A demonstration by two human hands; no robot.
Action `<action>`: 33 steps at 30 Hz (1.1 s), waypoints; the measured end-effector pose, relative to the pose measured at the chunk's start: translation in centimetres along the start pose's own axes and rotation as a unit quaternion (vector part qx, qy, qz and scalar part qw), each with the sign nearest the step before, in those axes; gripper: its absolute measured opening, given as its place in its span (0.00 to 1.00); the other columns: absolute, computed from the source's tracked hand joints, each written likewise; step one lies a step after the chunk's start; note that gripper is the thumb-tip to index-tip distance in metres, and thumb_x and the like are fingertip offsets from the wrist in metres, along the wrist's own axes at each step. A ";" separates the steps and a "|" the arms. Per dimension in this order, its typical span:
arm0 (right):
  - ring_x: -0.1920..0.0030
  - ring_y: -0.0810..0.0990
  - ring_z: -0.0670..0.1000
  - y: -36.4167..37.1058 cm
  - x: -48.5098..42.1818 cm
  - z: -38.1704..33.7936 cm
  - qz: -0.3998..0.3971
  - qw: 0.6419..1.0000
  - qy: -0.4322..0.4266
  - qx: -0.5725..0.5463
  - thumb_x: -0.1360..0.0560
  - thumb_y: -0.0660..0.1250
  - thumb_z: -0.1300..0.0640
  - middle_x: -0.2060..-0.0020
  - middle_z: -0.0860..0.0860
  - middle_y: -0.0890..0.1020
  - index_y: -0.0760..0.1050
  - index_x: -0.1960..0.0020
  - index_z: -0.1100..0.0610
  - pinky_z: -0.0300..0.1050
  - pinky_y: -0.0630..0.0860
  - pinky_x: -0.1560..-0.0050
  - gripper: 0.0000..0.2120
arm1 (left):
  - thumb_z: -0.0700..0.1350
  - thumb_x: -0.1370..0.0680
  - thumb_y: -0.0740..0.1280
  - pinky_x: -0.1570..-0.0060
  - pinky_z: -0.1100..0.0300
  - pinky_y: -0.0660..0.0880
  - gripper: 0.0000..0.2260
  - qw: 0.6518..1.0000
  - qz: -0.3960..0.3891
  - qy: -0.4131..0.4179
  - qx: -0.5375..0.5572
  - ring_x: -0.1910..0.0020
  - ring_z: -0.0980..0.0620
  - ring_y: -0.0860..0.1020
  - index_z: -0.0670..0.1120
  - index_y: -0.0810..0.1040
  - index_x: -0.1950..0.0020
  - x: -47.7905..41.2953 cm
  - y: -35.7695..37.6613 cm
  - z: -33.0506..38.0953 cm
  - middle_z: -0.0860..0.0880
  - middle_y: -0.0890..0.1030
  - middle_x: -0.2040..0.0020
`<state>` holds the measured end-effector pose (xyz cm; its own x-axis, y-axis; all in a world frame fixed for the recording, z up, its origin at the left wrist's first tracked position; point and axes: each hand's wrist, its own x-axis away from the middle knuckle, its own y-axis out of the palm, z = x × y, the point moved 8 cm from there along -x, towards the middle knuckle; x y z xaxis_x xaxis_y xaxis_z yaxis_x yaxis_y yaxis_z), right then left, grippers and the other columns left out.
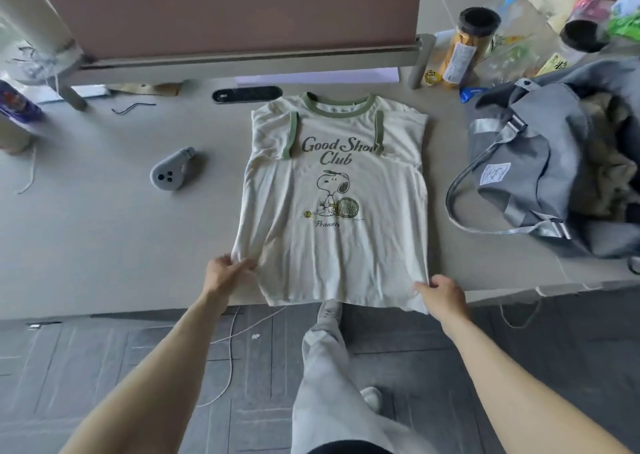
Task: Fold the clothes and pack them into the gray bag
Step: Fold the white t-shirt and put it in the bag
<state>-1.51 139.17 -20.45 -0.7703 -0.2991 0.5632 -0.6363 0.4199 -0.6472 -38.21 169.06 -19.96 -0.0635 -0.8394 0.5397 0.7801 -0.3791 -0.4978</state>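
Observation:
A cream T-shirt (332, 239) with green trim and a cartoon dog print lies face up on the table (104, 228), both sleeves folded inward over the chest. My left hand (225, 272) pinches the shirt's bottom left corner. My right hand (441, 296) grips the bottom right corner at the table's near edge. The gray bag (526, 166) lies open to the right of the shirt, with olive clothing (609, 163) inside it.
A gray handheld controller (173, 171) lies left of the shirt. A black oval cable slot (246, 94) sits behind the collar. Jars, bottles and wrappers (467, 48) crowd the back right. A brown divider panel (225, 10) stands at the back. Cords trail over the floor below.

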 end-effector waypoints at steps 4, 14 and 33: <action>0.63 0.73 0.56 -0.5 0.9 0.8 -0.012 0.995 0.015 -0.101 0.28 0.66 0.58 0.61 0.59 0.78 0.76 0.56 0.64 0.45 0.67 0.65 0.08 | 0.41 0.36 0.71 0.60 0.61 0.75 0.10 0.966 -0.046 0.046 0.250 0.59 0.46 0.78 0.43 0.82 0.56 1.6 -1.2 0.6 0.47 0.82 0.62; 0.50 0.75 0.54 -1.7 1.0 2.7 -0.029 0.993 -0.021 -0.115 0.25 0.71 0.49 0.52 0.51 0.77 0.74 0.51 0.55 0.46 0.75 0.57 0.10 | 0.51 0.30 0.78 0.52 0.37 0.80 0.18 0.994 -0.076 -0.029 0.068 0.58 0.40 0.84 0.40 0.82 0.49 3.6 -3.9 -4.6 0.35 0.84 0.52; 0.79 0.65 0.47 -9.8 3.4 -3.1 -0.051 0.953 -0.033 -0.296 0.23 0.71 0.53 0.70 0.52 0.72 0.76 0.59 0.58 0.35 0.60 0.81 0.10 | 0.44 0.18 0.66 0.77 0.63 0.70 0.11 0.973 -0.141 0.033 0.177 0.78 0.56 0.66 0.38 0.75 0.57 7.2 -7.3 3.9 0.49 0.67 0.73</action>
<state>2.21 136.64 -10.60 -0.7193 -0.4098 0.5609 -0.5877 0.7895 -0.1768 -41.93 167.29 -9.80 -0.3380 -0.7489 0.5700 0.8902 -0.4509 -0.0645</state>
